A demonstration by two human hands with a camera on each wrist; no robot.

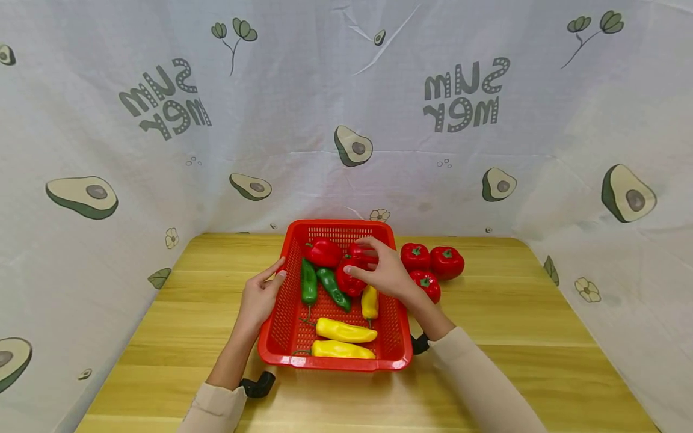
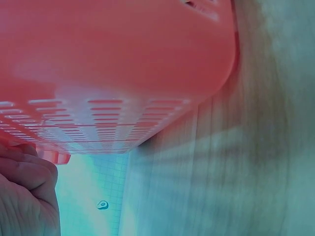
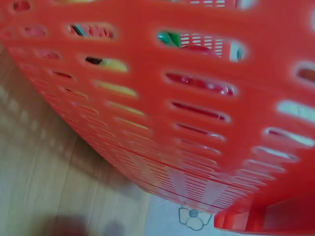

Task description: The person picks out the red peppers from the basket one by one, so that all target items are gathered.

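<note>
A red plastic basket (image 1: pixel 335 364) stands on the wooden table. My left hand (image 1: pixel 258 300) grips its left rim, with the thumb over the edge; curled fingers (image 2: pixel 29 174) show beside the basket wall in the left wrist view. Over the basket's right side, my right hand (image 1: pixel 387 270) curves its thumb and fingers round a red bell pepper (image 1: pixel 364 252), partly hidden by the hand. Just in front sits another red bell pepper (image 1: pixel 352 282). A third red bell pepper (image 1: pixel 323 252) lies at the back left. The right wrist view shows the slotted basket wall, not the hand.
Inside the basket lie two green peppers (image 1: pixel 309 282) and three long yellow peppers (image 1: pixel 346 330). Outside, right of the basket, three red bell peppers (image 1: pixel 447 263) stand together. A printed white cloth (image 1: pixel 303 120) surrounds the table (image 1: pixel 514 300) at the back and sides.
</note>
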